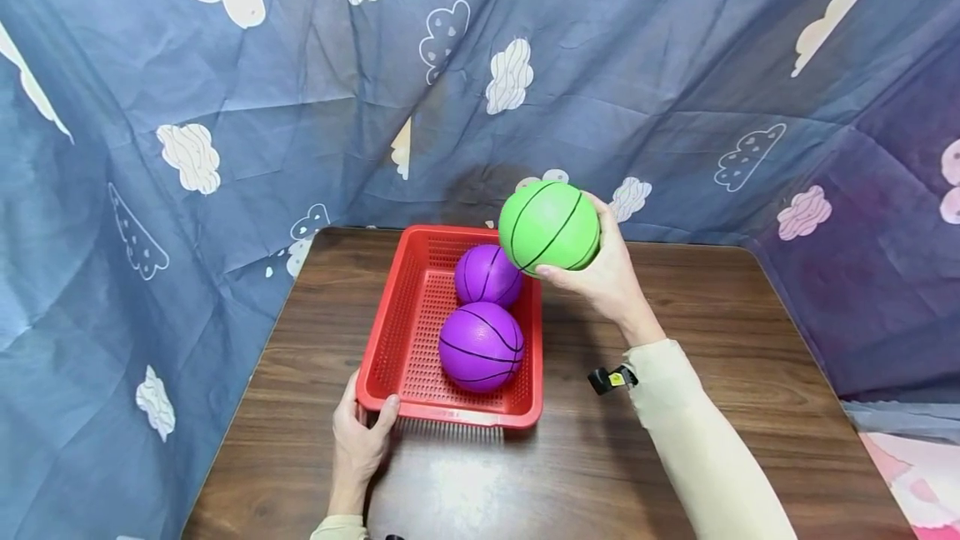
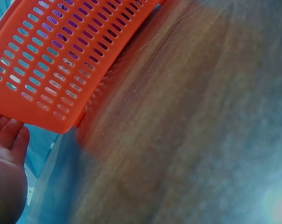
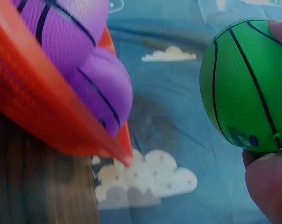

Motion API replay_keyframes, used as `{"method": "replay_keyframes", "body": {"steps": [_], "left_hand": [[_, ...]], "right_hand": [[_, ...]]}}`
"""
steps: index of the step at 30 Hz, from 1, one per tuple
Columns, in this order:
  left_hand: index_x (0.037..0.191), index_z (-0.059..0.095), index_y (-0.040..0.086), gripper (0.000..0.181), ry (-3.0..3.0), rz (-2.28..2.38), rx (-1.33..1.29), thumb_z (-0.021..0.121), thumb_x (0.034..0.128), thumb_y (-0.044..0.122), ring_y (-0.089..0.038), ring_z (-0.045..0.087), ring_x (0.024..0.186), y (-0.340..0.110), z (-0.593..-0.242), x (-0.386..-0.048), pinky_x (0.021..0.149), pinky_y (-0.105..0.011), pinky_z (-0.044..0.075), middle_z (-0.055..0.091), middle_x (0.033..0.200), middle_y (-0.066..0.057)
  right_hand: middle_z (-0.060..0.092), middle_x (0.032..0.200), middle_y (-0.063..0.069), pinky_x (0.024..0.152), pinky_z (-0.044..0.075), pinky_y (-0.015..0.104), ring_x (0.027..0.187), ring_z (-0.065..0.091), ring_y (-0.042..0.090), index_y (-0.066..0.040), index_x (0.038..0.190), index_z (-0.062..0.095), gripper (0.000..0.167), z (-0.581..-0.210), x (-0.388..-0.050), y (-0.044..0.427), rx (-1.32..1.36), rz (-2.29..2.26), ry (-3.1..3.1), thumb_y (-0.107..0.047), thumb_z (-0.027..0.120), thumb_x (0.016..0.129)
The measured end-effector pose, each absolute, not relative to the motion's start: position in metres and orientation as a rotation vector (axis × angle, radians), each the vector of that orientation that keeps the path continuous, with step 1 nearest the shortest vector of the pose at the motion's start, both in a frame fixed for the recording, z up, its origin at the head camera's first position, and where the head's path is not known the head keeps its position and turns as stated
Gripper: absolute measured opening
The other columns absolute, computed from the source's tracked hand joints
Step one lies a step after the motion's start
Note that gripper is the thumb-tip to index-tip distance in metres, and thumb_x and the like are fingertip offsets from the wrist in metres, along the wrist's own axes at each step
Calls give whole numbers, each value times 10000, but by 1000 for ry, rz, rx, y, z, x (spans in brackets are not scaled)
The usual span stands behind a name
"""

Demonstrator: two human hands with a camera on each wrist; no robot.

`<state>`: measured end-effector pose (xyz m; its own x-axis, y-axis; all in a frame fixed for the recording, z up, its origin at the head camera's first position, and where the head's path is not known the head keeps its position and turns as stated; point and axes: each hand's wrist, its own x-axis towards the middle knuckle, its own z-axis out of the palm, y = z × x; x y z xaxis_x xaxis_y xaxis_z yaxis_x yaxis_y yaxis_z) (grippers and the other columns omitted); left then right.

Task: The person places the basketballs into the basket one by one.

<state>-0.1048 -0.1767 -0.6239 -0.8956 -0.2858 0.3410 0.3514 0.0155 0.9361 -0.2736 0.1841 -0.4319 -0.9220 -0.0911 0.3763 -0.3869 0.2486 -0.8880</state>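
My right hand grips a green ball with black basketball lines, held up over the back right corner of a red plastic basket. In the right wrist view the green ball is apart from the basket, with fingers and thumb on its two sides. Two purple balls with black lines, the front one and the back one, lie in the basket's right half. My left hand holds the basket's front left corner, its thumb over the rim. The left wrist view shows the basket's perforated wall above the fingers.
The basket stands on a brown wooden table, whose surface extends to both sides of it. Behind and to the left hangs a blue cloth with cloud prints. A black strap end sticks out from the right wrist.
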Motion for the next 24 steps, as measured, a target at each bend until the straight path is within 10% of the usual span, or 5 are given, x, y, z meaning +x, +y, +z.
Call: {"method": "replay_keyframes", "body": {"steps": [24], "left_hand": [[1541, 596, -41, 659, -1841, -1961, -93, 761, 906, -107, -269, 716, 1274, -178, -624, -106, 1112, -231, 562, 669, 1390, -328]], "right_hand": [[518, 1602, 8, 1176, 519, 559, 1404, 584, 270, -271, 1672, 409, 1158, -440, -293, 110, 701, 1798, -2338, -163, 1060, 721]]}}
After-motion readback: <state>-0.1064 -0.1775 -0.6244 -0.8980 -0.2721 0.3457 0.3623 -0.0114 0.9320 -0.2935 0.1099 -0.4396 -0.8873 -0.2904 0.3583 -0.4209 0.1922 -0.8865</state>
